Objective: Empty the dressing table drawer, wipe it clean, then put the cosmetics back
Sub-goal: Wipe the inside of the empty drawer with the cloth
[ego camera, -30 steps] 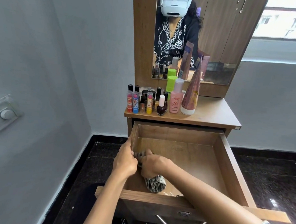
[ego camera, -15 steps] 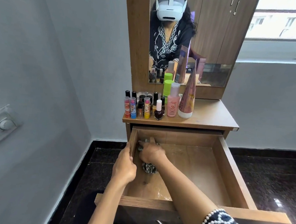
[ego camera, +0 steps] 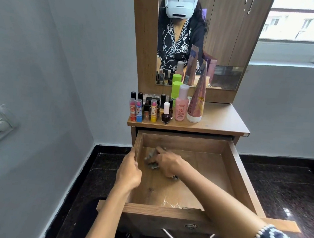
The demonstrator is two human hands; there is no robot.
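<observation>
Right hand (ego camera: 168, 163) grip pinching cloth (ego camera: 152, 158) inside drawer (ego camera: 230, 172); left hand (ego camera: 129, 172) grip clamped on drawer's left wall.

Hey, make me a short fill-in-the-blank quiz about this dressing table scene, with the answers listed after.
1. The right hand presses a ____ against the floor of the drawer.
2. The left hand grips the drawer's ____ side wall.
3. The cosmetics stand on the ____, not in the drawer.
4. The tallest thing among them is a pink ____.

Answers: cloth; left; tabletop; tube

one drawer (ego camera: 241, 180), one cloth (ego camera: 150, 156), two hands, one mirror (ego camera: 223, 39).
</observation>
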